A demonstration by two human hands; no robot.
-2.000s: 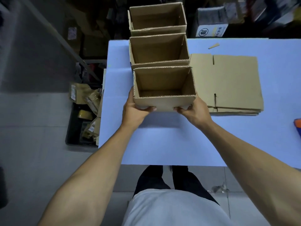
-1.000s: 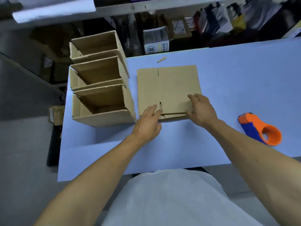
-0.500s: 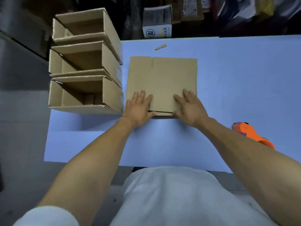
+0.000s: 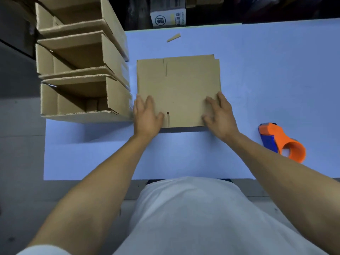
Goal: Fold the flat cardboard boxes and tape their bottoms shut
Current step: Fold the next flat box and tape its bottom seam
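Cardboard blank [image 4: 181, 89] under flat left hand [image 4: 146, 115] and right hand [image 4: 219, 115], neither gripping; risk: lifting several stacked sheets together.

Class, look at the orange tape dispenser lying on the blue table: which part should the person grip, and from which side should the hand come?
Probably the round orange loop end of the tape dispenser, which points toward the person and looks sized to hold. The blue part and tape end face away, so it is best left alone. It lies just right of the right hand, so that hand can come from the near side, above.
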